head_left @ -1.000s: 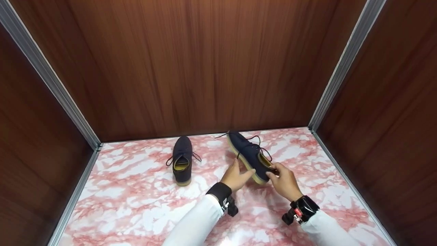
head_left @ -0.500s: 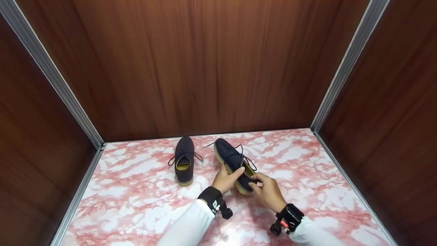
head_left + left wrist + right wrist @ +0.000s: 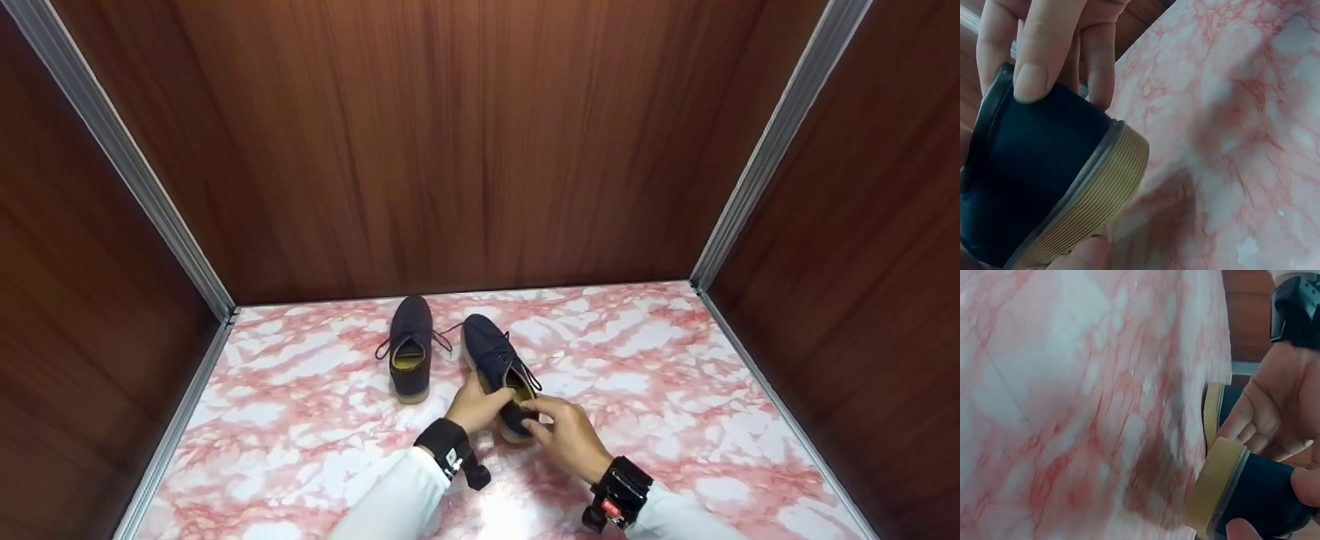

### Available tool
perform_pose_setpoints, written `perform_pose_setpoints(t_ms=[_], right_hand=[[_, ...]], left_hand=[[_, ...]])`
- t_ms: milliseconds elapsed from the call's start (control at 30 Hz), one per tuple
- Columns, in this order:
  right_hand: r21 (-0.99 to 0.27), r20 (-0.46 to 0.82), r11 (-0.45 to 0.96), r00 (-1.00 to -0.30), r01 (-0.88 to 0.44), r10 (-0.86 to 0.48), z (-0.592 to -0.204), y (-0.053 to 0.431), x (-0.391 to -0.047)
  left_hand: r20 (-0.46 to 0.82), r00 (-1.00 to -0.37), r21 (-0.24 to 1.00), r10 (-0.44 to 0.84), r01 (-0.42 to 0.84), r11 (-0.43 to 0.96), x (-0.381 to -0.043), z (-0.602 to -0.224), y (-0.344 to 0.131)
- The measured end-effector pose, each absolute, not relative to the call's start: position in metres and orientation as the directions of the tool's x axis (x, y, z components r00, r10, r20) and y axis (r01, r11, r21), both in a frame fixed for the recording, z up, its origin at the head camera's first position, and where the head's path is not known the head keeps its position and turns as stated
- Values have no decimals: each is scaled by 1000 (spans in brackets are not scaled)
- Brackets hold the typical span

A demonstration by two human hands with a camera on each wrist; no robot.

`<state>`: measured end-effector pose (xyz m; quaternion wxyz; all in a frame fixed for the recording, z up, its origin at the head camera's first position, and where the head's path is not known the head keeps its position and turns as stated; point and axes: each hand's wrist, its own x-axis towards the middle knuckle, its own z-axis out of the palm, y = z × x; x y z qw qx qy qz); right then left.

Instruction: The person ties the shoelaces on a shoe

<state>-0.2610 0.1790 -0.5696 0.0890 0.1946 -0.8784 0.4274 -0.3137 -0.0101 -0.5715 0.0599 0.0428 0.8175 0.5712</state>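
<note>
Fingers (image 3: pixel 1041 50) gripping 1 navy shoe (image 3: pixel 1044 146), ribbed sole (image 3: pixel 1089 197)

The lace-up shoe (image 3: pixel 495 367) in my fingers (image 3: pixel 546 405) is navy, with yellow lining (image 3: pixel 525 388), dark laces (image 3: pixel 531 373) and a ribbed tan sole (image 3: pixel 1089 197); the other shoe (image 3: pixel 410 330) shares these colours. Pink-and-white marbling covers the surface (image 3: pixel 637 420), brown wood grain the panels (image 3: pixel 450 150); my sleeves (image 3: pixel 397 487) are white, wristbands (image 3: pixel 442 442) black.

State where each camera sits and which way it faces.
Head: on the head, facing forward and down at the held shoe and other shoe; left hand, right hand, sleeves show.
Left wrist: on that wrist, facing the held shoe's heel; fingers show.
Right wrist: on that wrist, facing the same heel; fingers, wristband show.
Both wrist views share that heel.
</note>
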Motion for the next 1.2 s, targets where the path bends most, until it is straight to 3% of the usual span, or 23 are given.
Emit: perform_pose_setpoints(t_ms=[467, 633, 800, 967, 1200], right_hand=[[-815, 214, 377, -834, -439, -508, -567, 189, -251], [-849, 146, 347, -808, -398, -570, -568, 192, -245], [-862, 95, 348, -792, -368, -603, -569, 193, -240], [-853, 54, 374, -774, -365, -631, -568, 194, -240], [-859, 16, 387, -773, -335, -634, -566, 198, -252]], left_hand=[[-106, -954, 945, 282, -8, 328, -303, -578, -48], [-179, -933, 954, 313, -86, 288, -294, -586, -51], [-260, -905, 954, 337, -187, 233, -284, -595, -51], [-229, -910, 949, 347, -129, 288, -281, -601, -53], [-284, -882, 954, 375, -220, 205, -277, -601, -55]])
